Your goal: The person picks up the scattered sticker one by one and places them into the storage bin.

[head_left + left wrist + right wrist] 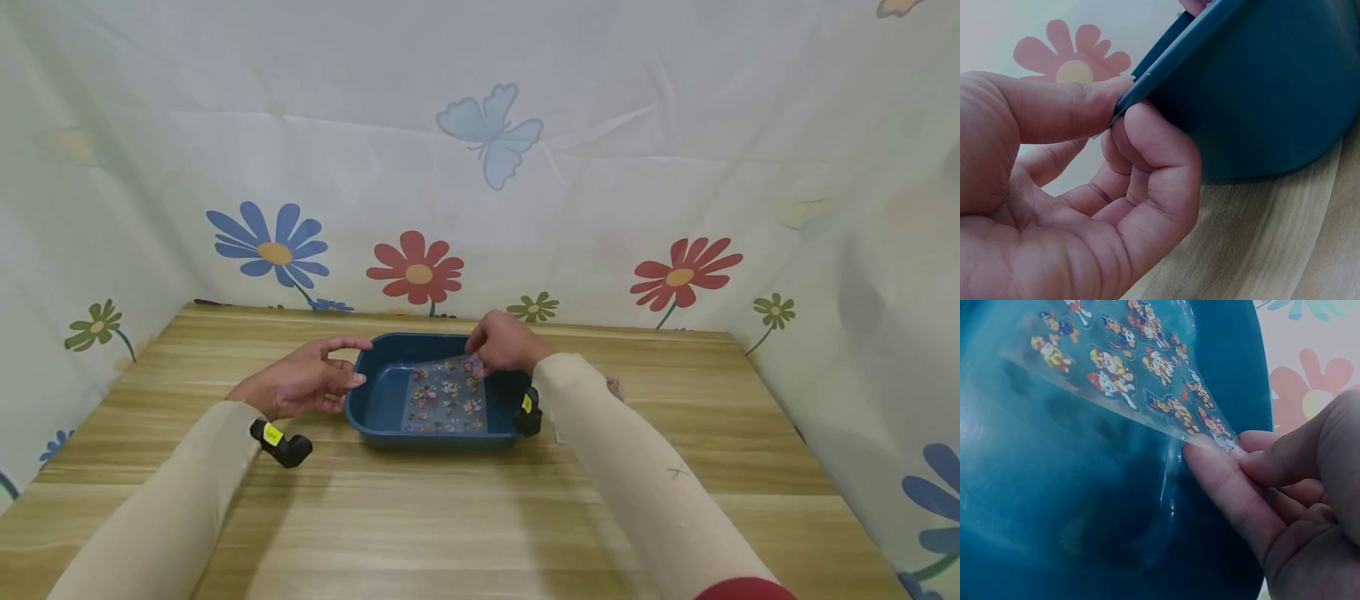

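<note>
In the head view, your left hand (300, 382) is at the left end of a blue tray (442, 442), and your right hand (506, 343) reaches over its far right part; the tray stands on a wooden table (405, 517); inside the tray is a clear sticker sheet (447, 404) with small coloured figures, and your right fingers hold it at its far right corner; both your sleeves (161, 500) are cream, and at each wrist there is a black device (288, 446) with a yellow label; beside your right sleeve a small thing (615, 387) is partly hidden, and I cannot tell what it is; behind the table hangs a pale curtain (600, 183) with printed flowers and a butterfly.

In the left wrist view, your thumb and a bent finger pinch the tray's rim between them, with almost no gap; the other fingers are curled below.

In the right wrist view, your thumb and fingers close narrowly on the corner of the sticker sheet; this corner is raised above the tray's floor, and the sheet slopes away from your fingertips.
</note>
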Available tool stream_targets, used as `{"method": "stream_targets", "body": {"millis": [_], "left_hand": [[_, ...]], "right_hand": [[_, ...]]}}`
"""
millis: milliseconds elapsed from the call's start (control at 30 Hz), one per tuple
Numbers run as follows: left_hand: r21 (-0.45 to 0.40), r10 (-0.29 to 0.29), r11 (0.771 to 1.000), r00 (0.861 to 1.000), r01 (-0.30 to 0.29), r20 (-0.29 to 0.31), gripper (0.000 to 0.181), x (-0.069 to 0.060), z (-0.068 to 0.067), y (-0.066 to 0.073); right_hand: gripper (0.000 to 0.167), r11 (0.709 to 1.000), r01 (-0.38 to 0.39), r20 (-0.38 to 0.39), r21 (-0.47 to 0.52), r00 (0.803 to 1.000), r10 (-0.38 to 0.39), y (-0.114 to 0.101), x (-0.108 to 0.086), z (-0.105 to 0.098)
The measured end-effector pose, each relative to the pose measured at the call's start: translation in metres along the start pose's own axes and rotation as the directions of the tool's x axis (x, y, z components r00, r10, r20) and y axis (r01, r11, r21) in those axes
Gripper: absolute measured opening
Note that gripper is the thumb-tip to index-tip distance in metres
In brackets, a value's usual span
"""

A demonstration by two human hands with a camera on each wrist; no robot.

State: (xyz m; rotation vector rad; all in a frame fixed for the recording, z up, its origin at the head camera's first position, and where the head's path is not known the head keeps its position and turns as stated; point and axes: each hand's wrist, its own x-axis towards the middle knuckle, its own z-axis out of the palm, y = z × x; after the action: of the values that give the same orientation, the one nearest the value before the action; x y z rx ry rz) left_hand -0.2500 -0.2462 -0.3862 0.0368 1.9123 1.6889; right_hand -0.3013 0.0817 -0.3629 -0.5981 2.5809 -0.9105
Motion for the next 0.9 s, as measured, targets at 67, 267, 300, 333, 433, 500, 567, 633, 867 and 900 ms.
{"method": "stream_targets", "body": {"millis": [67,267,300,333,433,500,567,633,867,900], "left_hand": [[0.007,-0.003,1.0,1.0,0.003,-0.001,0.07,0.0004,0.0001,0.0003],[0.013,-0.007,1.0,1.0,0.007,-0.001,0.072,0.0011,-0.0006,0.0005],[0.014,-0.007,1.0,1.0,0.007,0.001,0.072,0.0011,-0.0009,0.0003],[0.014,-0.008,1.0,1.0,0.008,-0.001,0.071,0.001,-0.0011,0.0],[0.017,-0.009,1.0,1.0,0.009,-0.001,0.071,0.0008,-0.0019,-0.0008],[0.015,-0.01,1.0,1.0,0.01,-0.002,0.071,0.0008,-0.0023,-0.0013],[0.014,-0.008,1.0,1.0,0.008,0.0,0.07,0.001,-0.0025,-0.0018],[0.013,-0.005,1.0,1.0,0.005,0.0,0.07,0.0014,-0.0026,-0.002],[0.014,-0.004,1.0,1.0,0.004,0.002,0.071,0.0016,-0.0027,-0.0023],[0.015,-0.004,1.0,1.0,0.004,0.001,0.071,0.0014,-0.0029,-0.0024]], "right_hand": [[0.03,1.0,-0.003,0.005,-0.03,1.0,0.003,-0.0009,-0.0005,-0.0008],[0.029,0.992,-0.014,0.013,-0.122,1.0,0.016,-0.0027,-0.0002,-0.002],[0.029,0.992,-0.015,0.015,-0.129,1.0,0.017,-0.0027,0.0001,-0.002],[0.029,0.991,-0.016,0.016,-0.131,1.0,0.018,-0.003,0.0003,-0.0019],[0.028,0.99,-0.022,0.021,-0.141,0.999,0.025,-0.0037,0.0008,-0.0014],[0.029,0.988,-0.02,0.026,-0.155,0.999,0.024,-0.0036,0.0016,-0.0007],[0.028,0.986,-0.022,0.028,-0.168,0.999,0.027,-0.0034,0.002,0.0],[0.028,0.983,-0.02,0.03,-0.182,0.999,0.026,-0.0031,0.0021,0.0005],[0.025,0.982,-0.04,0.03,-0.186,0.998,0.046,-0.0055,-0.0001,0.0011],[0.024,0.982,-0.041,0.03,-0.185,0.998,0.047,-0.0057,-0.0002,0.0014]]}}
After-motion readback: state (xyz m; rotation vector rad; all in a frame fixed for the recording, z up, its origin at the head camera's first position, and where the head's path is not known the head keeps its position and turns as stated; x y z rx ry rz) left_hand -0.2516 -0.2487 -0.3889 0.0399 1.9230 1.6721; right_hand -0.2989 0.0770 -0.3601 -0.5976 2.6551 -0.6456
